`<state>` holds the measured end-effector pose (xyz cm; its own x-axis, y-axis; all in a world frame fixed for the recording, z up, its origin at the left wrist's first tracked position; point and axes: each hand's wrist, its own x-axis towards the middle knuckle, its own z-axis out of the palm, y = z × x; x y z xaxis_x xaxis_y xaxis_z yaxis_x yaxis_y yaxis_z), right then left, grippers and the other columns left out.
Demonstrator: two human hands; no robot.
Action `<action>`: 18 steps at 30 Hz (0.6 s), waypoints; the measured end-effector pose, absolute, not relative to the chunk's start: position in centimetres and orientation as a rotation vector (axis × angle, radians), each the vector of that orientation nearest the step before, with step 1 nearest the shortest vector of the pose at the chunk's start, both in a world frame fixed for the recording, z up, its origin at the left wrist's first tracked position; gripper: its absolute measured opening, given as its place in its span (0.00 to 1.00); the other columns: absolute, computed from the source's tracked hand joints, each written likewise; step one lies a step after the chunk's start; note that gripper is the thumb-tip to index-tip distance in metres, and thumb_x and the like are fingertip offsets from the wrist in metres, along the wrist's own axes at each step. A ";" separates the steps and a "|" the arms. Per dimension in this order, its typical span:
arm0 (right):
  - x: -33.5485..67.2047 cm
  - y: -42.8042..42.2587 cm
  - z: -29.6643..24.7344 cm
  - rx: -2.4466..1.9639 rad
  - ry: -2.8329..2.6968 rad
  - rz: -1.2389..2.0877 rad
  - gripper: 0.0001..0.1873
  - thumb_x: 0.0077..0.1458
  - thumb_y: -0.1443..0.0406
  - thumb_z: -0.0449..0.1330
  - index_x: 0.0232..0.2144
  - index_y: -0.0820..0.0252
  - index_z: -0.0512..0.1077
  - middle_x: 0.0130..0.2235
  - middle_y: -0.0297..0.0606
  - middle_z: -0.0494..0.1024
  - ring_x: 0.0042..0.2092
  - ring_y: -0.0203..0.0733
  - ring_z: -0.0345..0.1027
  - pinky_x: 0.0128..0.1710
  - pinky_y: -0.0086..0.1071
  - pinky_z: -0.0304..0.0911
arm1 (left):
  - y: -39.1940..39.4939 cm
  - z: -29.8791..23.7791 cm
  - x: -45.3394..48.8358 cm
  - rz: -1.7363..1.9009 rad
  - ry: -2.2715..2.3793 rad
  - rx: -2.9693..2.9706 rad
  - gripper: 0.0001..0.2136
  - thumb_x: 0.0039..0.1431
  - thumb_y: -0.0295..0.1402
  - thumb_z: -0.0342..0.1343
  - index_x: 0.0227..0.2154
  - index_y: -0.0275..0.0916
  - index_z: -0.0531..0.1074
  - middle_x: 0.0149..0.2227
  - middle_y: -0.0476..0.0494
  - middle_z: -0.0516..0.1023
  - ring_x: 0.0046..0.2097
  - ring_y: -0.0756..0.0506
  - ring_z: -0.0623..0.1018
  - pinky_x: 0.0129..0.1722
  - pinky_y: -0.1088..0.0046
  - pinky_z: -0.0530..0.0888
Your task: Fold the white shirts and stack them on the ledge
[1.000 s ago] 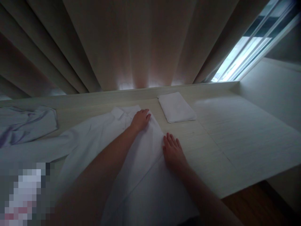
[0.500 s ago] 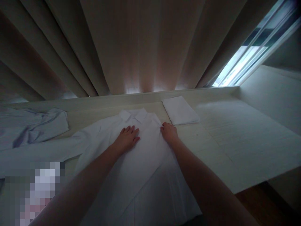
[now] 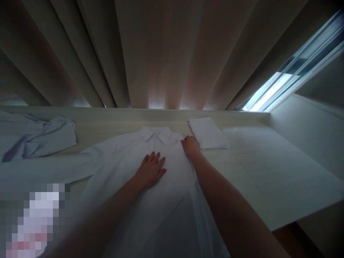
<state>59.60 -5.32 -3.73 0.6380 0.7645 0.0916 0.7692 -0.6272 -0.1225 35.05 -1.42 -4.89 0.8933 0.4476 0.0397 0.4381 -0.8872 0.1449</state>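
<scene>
A white collared shirt [image 3: 129, 157] lies flat on a pale wooden counter [image 3: 268, 172], collar toward the curtain. My left hand [image 3: 150, 170] rests flat on the shirt's chest, fingers spread. My right hand [image 3: 190, 146] sits at the shirt's right shoulder, fingers curled on the fabric edge. One sleeve stretches out to the left.
A small folded white cloth [image 3: 208, 133] lies just right of my right hand. A crumpled pale blue garment [image 3: 34, 136] sits at the far left. Heavy curtains [image 3: 150, 53] hang behind the counter, with a window [image 3: 282, 86] at the right. The counter's front edge drops off at lower right.
My left hand slid down from the shirt's shoulder to its chest. My right hand moved up from the shirt's side to its right shoulder. The view tilted slightly.
</scene>
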 end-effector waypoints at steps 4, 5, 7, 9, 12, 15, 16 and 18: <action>60.6 -4.5 -4.2 -2.764 -1.172 0.005 0.18 0.59 0.62 0.42 0.42 0.65 0.67 0.41 0.50 0.71 0.43 0.46 0.65 0.40 0.37 0.58 | -1.5 -5.3 34.5 0.139 0.659 2.940 0.24 0.60 0.45 0.36 0.56 0.42 0.55 0.62 0.41 0.50 0.63 0.40 0.45 0.59 0.57 0.44; 60.7 -4.6 -4.2 -2.764 -1.129 -0.025 0.18 0.59 0.62 0.42 0.43 0.65 0.66 0.41 0.50 0.71 0.43 0.46 0.65 0.40 0.37 0.58 | -1.4 -5.3 34.4 0.141 0.661 2.935 0.24 0.60 0.45 0.36 0.56 0.42 0.55 0.62 0.41 0.50 0.63 0.40 0.45 0.59 0.57 0.44; 60.6 -5.1 -4.1 -2.727 -1.111 -0.138 0.20 0.58 0.62 0.43 0.47 0.66 0.64 0.45 0.52 0.69 0.46 0.48 0.63 0.43 0.39 0.57 | -1.3 -5.2 34.1 0.142 0.676 2.920 0.24 0.59 0.45 0.37 0.57 0.42 0.55 0.62 0.40 0.50 0.63 0.39 0.45 0.59 0.56 0.44; 59.8 -5.9 -3.8 -2.637 -1.248 -0.258 0.23 0.58 0.61 0.43 0.52 0.67 0.59 0.52 0.52 0.64 0.52 0.48 0.57 0.49 0.40 0.52 | -1.6 -4.8 33.7 0.149 0.683 2.910 0.25 0.59 0.46 0.37 0.57 0.43 0.54 0.62 0.40 0.49 0.63 0.39 0.44 0.59 0.56 0.44; 57.9 -7.3 -3.8 -2.497 -1.604 -0.284 0.28 0.58 0.57 0.43 0.57 0.67 0.52 0.60 0.50 0.51 0.60 0.49 0.41 0.56 0.42 0.41 | -3.0 -4.0 32.3 0.146 0.676 2.912 0.25 0.58 0.47 0.38 0.58 0.44 0.53 0.63 0.41 0.47 0.63 0.39 0.42 0.59 0.55 0.42; 56.1 -8.2 -4.3 -2.486 -1.750 -0.180 0.35 0.57 0.52 0.41 0.60 0.69 0.45 0.63 0.50 0.42 0.62 0.51 0.30 0.58 0.45 0.35 | -4.7 -3.4 30.1 0.106 0.678 2.925 0.26 0.58 0.48 0.38 0.58 0.45 0.51 0.63 0.42 0.45 0.63 0.38 0.40 0.58 0.53 0.41; 55.7 -8.4 -4.6 -2.509 -1.738 -0.137 0.36 0.57 0.51 0.40 0.60 0.69 0.43 0.63 0.50 0.41 0.63 0.51 0.29 0.58 0.46 0.34 | -5.2 -3.4 29.4 0.086 0.687 2.928 0.27 0.58 0.48 0.38 0.58 0.45 0.51 0.63 0.41 0.44 0.63 0.37 0.40 0.58 0.53 0.41; 55.4 -8.5 -5.3 -2.562 -1.693 -0.057 0.38 0.57 0.50 0.38 0.61 0.70 0.40 0.63 0.51 0.41 0.63 0.51 0.30 0.58 0.46 0.34 | -6.0 -3.6 28.0 0.044 0.713 2.930 0.27 0.57 0.48 0.39 0.59 0.45 0.50 0.63 0.41 0.44 0.63 0.37 0.40 0.58 0.52 0.41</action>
<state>55.38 -8.45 -5.26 0.3922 0.9173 0.0694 0.9198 -0.3904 -0.0383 28.00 -6.02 -3.60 0.8883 0.4593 -0.0012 0.4556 -0.8808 0.1292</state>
